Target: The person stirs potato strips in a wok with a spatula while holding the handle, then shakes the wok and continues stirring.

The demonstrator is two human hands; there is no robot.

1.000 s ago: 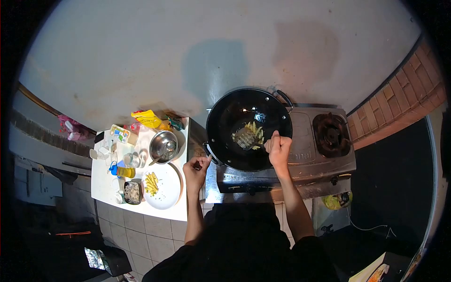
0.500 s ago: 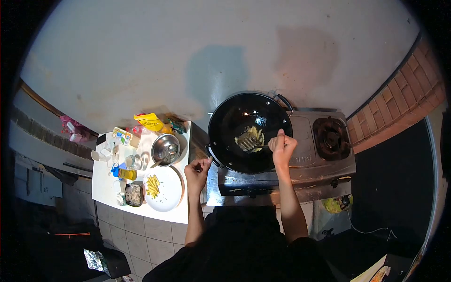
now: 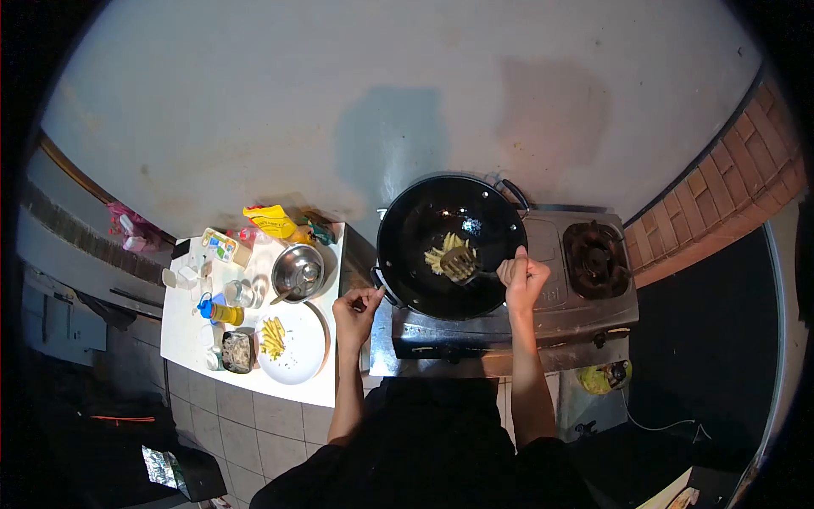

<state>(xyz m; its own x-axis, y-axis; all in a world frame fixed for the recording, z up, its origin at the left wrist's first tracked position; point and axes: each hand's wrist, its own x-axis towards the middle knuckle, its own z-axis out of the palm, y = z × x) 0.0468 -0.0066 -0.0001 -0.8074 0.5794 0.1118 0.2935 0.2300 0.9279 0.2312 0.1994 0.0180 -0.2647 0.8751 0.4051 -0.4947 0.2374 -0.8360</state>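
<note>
Spatula (image 3: 460,264) mid-wok (image 3: 500,222), rim clear around.

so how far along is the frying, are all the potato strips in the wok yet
Partly. A batch of pale strips is already in the wok on the stove. In hand: the right hand holds a spatula in the strips, and the left hand grips the wok's handle. Left: more strips sit uncooked on the white plate.

1 wok (image 3: 424,222), 2 burners (image 3: 596,248), 1 plate (image 3: 307,348), 1 steel bowl (image 3: 298,271), 2 hands (image 3: 523,280).
</note>
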